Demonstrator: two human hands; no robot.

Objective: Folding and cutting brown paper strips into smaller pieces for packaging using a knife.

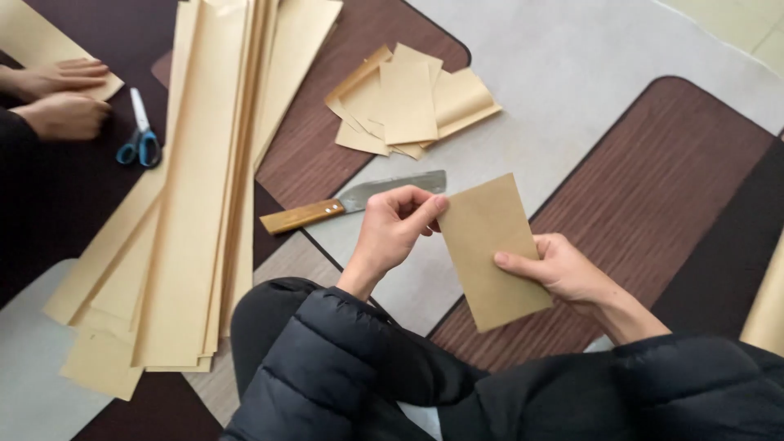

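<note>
Here, a rectangular piece of tan kraft paper (494, 249) is held up between both hands above a floor covering of brown wood-grain and pale grey panels (653, 155). The left hand (394, 229) is closed at the paper's upper left corner, its grip a pinch of thumb and forefinger on the edge. The right hand (563, 273) is set at the paper's right edge, the thumb pressed on the face and the fingers hidden behind, so that the sheet is pinched there too. Just beyond the left hand, a broad steel knife with a light wooden handle (353, 202) is seen lying flat on the floor covering, apart from the hands. Farther off, a loose heap of cut tan paper rectangles (408, 102) is spread, and to the left a long stack of tan paper strips (200, 188) is laid. Beside the strips, small blue-handled scissors (140, 135) are seen, near another person's two hands (61, 98), which are rested on a further tan sheet (28, 41). Black padded jacket sleeves (367, 367) are worn.
</note>
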